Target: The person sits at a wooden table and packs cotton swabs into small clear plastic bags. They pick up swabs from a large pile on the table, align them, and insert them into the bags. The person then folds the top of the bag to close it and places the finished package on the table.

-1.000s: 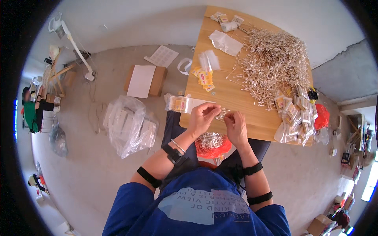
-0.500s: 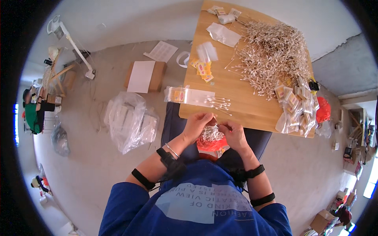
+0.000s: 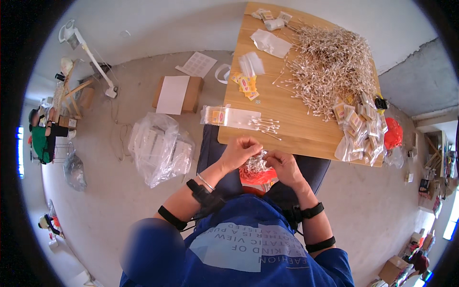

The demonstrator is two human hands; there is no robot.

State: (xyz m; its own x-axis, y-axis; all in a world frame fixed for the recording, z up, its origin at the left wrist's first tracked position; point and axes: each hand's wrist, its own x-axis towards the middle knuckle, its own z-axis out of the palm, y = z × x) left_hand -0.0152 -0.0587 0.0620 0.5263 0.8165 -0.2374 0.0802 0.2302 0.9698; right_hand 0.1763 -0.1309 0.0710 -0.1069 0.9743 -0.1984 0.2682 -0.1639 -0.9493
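Both my hands are over my lap at the table's near edge. My left hand (image 3: pixel 241 151) has thumb and fingers pinched together; anything between them is too small to make out. My right hand (image 3: pixel 287 168) is closed in a similar pinch, beside a heap of cotton swabs (image 3: pixel 256 164). The heap sits in a red plastic bag (image 3: pixel 257 177) on my lap, just below my fingertips. On the table just beyond my left hand lies a clear plastic sleeve (image 3: pixel 241 118) with swabs and a yellow label card (image 3: pixel 218 116). Several loose swabs (image 3: pixel 267 126) lie fanned out at its right end.
A large pile of cotton swabs (image 3: pixel 330 67) covers the table's far right. Filled packets (image 3: pixel 361 126) stand at the right corner; yellow cards (image 3: pixel 247 87) and clear bags (image 3: pixel 252 63) lie left. A cardboard box (image 3: pixel 191 95) and plastic-wrapped bundle (image 3: pixel 162 148) are on the floor.
The gap between my pinched hands has widened slightly, and my right hand has dropped a little toward me. More of the swab heap shows between them.
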